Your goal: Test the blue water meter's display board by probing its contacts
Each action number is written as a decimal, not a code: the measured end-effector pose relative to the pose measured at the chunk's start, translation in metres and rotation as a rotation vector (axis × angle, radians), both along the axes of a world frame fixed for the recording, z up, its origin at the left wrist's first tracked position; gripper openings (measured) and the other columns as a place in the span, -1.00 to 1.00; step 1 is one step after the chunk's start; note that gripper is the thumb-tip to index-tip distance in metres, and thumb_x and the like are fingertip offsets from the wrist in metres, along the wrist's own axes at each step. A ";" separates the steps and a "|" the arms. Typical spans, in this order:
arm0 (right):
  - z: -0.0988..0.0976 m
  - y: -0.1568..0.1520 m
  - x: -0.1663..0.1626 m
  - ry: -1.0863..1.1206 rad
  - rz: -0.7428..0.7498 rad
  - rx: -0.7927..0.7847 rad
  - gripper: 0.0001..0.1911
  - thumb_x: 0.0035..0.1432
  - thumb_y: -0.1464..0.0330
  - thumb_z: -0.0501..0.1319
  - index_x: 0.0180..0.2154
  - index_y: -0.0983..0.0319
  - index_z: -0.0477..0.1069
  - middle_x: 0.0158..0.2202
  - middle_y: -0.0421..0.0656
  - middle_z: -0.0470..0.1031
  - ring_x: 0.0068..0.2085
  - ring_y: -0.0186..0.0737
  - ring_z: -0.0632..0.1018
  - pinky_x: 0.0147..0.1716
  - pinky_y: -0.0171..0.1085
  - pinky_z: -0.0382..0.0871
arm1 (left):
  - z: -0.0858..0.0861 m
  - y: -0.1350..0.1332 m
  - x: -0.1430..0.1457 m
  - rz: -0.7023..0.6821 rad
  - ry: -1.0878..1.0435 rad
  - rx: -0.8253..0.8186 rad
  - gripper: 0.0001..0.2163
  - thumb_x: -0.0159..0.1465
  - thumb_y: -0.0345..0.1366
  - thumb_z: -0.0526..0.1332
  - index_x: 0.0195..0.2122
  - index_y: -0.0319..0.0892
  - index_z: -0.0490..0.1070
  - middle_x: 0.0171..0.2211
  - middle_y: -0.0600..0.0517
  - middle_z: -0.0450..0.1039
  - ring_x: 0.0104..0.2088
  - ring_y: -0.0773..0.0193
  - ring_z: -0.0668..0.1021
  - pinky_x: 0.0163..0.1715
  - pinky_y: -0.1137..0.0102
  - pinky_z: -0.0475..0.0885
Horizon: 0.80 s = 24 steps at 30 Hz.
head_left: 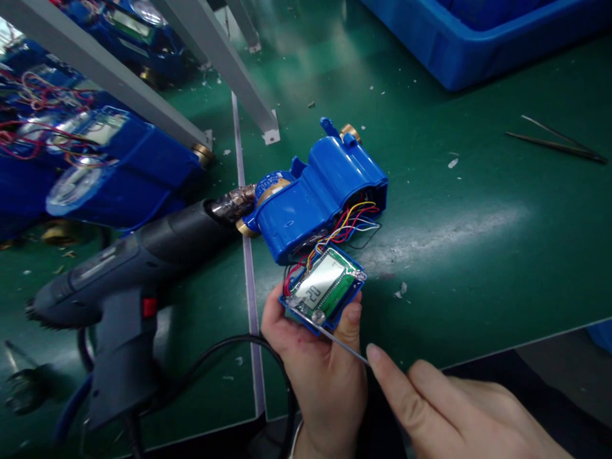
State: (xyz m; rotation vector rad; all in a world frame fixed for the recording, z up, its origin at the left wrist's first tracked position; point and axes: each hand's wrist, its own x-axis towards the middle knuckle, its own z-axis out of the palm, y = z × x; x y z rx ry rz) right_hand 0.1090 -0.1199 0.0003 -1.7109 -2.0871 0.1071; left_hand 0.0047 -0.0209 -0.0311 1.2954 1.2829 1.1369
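My left hand is closed round a small blue display module with a green circuit board and an LCD screen showing digits. Several coloured wires run from the module into a blue water meter housing lying on the green mat. My right hand pinches a thin metal tool whose tip touches the module's lower edge near a round silver part. A brass fitting shows at the housing's far end.
A dark grey heat gun lies on the mat at the left, its nozzle against the meter, its black cable looping toward me. More blue meters with wires sit far left under grey frame legs. A blue bin stands at the back right, tweezers beside it.
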 end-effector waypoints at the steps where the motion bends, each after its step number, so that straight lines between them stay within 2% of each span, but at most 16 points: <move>1: 0.001 0.000 0.001 0.001 0.004 -0.001 -0.59 0.26 0.61 -0.11 0.11 0.52 0.20 -0.48 -0.27 0.38 -0.61 -0.44 0.45 -0.65 -0.47 0.41 | 0.000 0.000 0.000 -0.001 -0.006 -0.004 -0.39 0.09 -0.34 0.41 0.10 -0.04 0.11 0.02 -0.04 0.37 -0.14 0.17 0.60 -0.19 0.27 0.59; 5: 0.007 -0.002 0.008 -0.027 0.029 -0.027 -0.57 0.25 0.61 -0.11 0.11 0.47 0.24 -0.47 -0.28 0.37 -0.60 -0.46 0.44 -0.70 -0.44 0.34 | -0.001 -0.001 0.000 -0.003 -0.017 -0.008 -0.39 0.10 -0.37 0.40 0.10 -0.02 0.11 0.03 -0.02 0.37 -0.15 0.22 0.60 -0.19 0.32 0.59; 9: 0.015 -0.001 0.016 -0.104 -0.024 0.014 -0.55 0.23 0.61 -0.12 0.11 0.42 0.26 -0.52 -0.31 0.30 -0.67 -0.45 0.38 -0.81 -0.35 0.20 | -0.002 -0.001 -0.001 -0.040 0.012 0.037 -0.38 0.10 -0.39 0.40 0.11 0.01 0.12 0.03 0.00 0.35 -0.14 0.26 0.59 -0.17 0.39 0.57; 15: 0.017 0.006 0.020 -0.090 0.055 -0.042 -0.57 0.25 0.61 -0.12 0.10 0.45 0.27 -0.48 -0.28 0.36 -0.61 -0.43 0.41 -0.67 -0.42 0.36 | -0.003 -0.001 -0.004 -0.081 0.005 0.033 -0.41 0.15 -0.36 0.36 0.13 0.05 0.10 0.05 -0.01 0.31 -0.11 0.23 0.57 -0.16 0.30 0.58; 20: 0.011 0.006 0.015 -0.092 0.038 -0.011 -0.60 0.26 0.62 -0.13 0.07 0.49 0.26 -0.54 -0.29 0.32 -0.65 -0.41 0.38 -0.72 -0.41 0.33 | -0.003 0.000 -0.004 -0.089 0.084 0.055 -0.41 0.16 -0.32 0.36 0.15 0.04 0.12 0.06 -0.03 0.30 -0.09 0.15 0.55 -0.14 0.20 0.56; 24: 0.010 0.005 0.010 -0.065 0.032 -0.008 -0.61 0.25 0.62 -0.12 0.07 0.52 0.23 -0.53 -0.29 0.32 -0.64 -0.40 0.40 -0.72 -0.42 0.33 | -0.001 0.002 -0.001 -0.048 0.067 0.038 -0.40 0.13 -0.32 0.38 0.14 0.03 0.14 0.05 -0.02 0.33 -0.11 0.15 0.56 -0.13 0.22 0.55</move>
